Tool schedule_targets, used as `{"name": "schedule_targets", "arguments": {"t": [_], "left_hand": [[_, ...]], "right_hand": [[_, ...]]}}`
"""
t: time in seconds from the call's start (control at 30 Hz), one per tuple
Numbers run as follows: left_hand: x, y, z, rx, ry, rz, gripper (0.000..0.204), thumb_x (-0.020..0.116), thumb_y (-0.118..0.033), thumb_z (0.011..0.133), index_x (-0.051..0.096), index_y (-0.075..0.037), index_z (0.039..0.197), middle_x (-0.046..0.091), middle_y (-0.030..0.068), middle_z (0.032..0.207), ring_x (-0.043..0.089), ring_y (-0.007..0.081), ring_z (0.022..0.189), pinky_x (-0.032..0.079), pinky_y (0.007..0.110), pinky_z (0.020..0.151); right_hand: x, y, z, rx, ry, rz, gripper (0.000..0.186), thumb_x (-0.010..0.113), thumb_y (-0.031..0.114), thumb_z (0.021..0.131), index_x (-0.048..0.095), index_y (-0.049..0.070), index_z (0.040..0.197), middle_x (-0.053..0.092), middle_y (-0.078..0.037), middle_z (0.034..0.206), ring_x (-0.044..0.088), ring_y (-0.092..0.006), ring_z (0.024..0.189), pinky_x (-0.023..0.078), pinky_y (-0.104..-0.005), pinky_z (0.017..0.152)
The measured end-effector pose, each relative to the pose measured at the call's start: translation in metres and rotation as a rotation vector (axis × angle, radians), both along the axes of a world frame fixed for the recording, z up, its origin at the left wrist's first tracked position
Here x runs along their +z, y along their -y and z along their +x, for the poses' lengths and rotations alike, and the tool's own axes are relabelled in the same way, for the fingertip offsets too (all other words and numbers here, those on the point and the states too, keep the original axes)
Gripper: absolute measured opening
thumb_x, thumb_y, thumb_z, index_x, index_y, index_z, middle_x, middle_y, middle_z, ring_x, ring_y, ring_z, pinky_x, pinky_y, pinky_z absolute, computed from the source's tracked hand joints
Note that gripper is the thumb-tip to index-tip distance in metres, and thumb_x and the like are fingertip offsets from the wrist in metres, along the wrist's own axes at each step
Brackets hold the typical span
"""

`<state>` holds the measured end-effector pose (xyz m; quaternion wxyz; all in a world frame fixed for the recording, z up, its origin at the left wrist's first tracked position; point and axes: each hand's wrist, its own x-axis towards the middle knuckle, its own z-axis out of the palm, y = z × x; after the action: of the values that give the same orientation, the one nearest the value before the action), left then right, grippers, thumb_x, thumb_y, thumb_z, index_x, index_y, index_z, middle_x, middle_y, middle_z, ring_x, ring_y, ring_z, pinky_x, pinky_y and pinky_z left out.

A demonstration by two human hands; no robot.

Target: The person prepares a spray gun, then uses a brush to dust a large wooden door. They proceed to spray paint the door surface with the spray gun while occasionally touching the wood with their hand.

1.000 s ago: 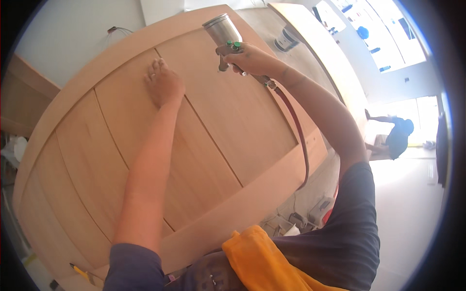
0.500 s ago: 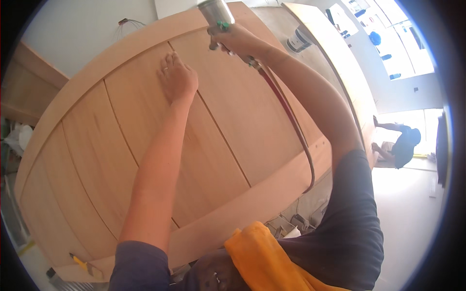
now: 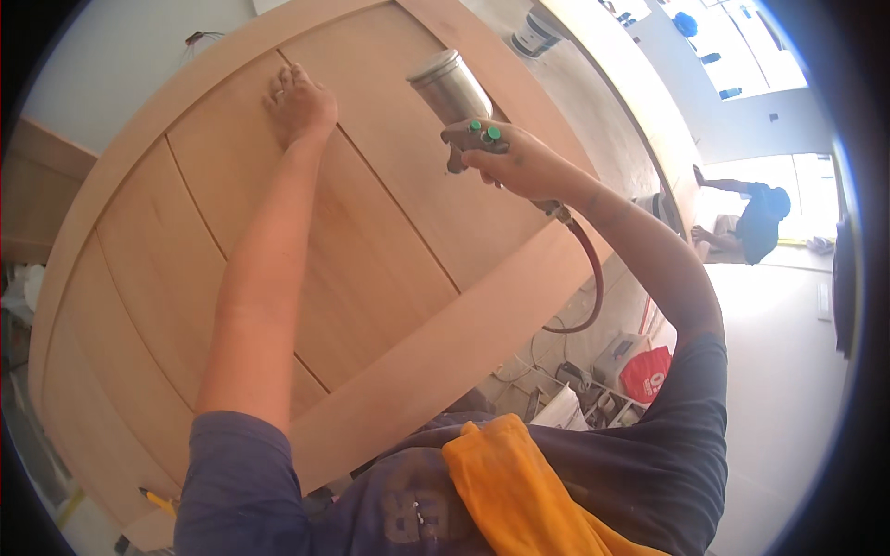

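Observation:
A wide panelled wooden door or panel (image 3: pixel 389 232), pale and unpainted, fills the middle of the view. My left hand (image 3: pixel 301 102) lies on it near the upper rail, fingers slightly spread over the board beside a groove. My right hand (image 3: pixel 510 157) grips a metal spray gun (image 3: pixel 473 139) with green knobs and a silver cup (image 3: pixel 450 79), held above the panel's right section. A red-brown hose (image 3: pixel 593 269) hangs from the gun's handle and loops past the panel's edge.
A second long board (image 3: pixel 649 83) stands at upper right, where another person (image 3: pixel 760 222) works. A bucket (image 3: pixel 533 32), a red bag (image 3: pixel 646 373) and assorted tools (image 3: pixel 575 380) are on the floor. A yellow tool (image 3: pixel 158 500) sits at lower left; wires (image 3: pixel 199 37) protrude from the wall.
The right hand with the spray gun has come lower and further right in view. The left hand now appears higher, nearer the upper rail. The view itself has shifted.

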<state>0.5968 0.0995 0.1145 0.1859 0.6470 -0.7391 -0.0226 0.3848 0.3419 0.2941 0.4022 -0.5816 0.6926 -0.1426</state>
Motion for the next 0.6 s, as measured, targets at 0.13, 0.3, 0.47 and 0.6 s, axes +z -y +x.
{"name": "schedule_targets", "arguments": {"t": [0.13,0.3,0.47,0.6], "left_hand": [[-0.009,-0.003,-0.001,-0.08,0.021,-0.026,0.058,0.041,-0.032,0.11,0.044,-0.006,0.162,0.038,0.0089,0.173,0.031,0.0266,0.161,0.019,0.049,0.133],[-0.002,-0.017,0.008,-0.188,0.066,0.0,0.057,0.038,-0.03,0.112,0.044,-0.004,0.162,0.038,0.0107,0.173,0.03,0.0283,0.162,0.019,0.046,0.134],[0.003,-0.043,0.025,-0.309,0.021,0.022,0.057,0.036,-0.03,0.113,0.044,-0.003,0.162,0.038,0.0124,0.173,0.031,0.0293,0.161,0.022,0.045,0.133],[-0.003,-0.056,0.05,-0.207,0.024,-0.03,0.058,0.035,-0.031,0.113,0.043,-0.001,0.162,0.038,0.0136,0.173,0.031,0.0293,0.161,0.022,0.046,0.133]], "right_hand": [[0.009,-0.051,-0.004,0.024,0.052,0.01,0.036,0.06,0.026,0.104,0.065,0.01,0.136,0.073,-0.003,0.1,0.066,-0.0158,0.08,0.056,-0.0349,0.075],[0.028,-0.077,0.003,0.018,0.103,0.258,0.041,0.062,0.025,0.104,0.063,0.008,0.142,0.073,-0.004,0.107,0.061,-0.0135,0.078,0.054,-0.0306,0.071],[0.003,-0.021,0.012,0.039,0.16,0.046,0.033,0.062,0.024,0.1,0.067,0.009,0.129,0.073,-0.005,0.095,0.068,-0.0157,0.076,0.056,-0.0336,0.067],[-0.018,0.075,0.019,0.074,0.061,-0.14,0.033,0.062,0.024,0.099,0.068,0.008,0.127,0.072,-0.005,0.088,0.068,-0.0165,0.071,0.056,-0.0343,0.065]]}}
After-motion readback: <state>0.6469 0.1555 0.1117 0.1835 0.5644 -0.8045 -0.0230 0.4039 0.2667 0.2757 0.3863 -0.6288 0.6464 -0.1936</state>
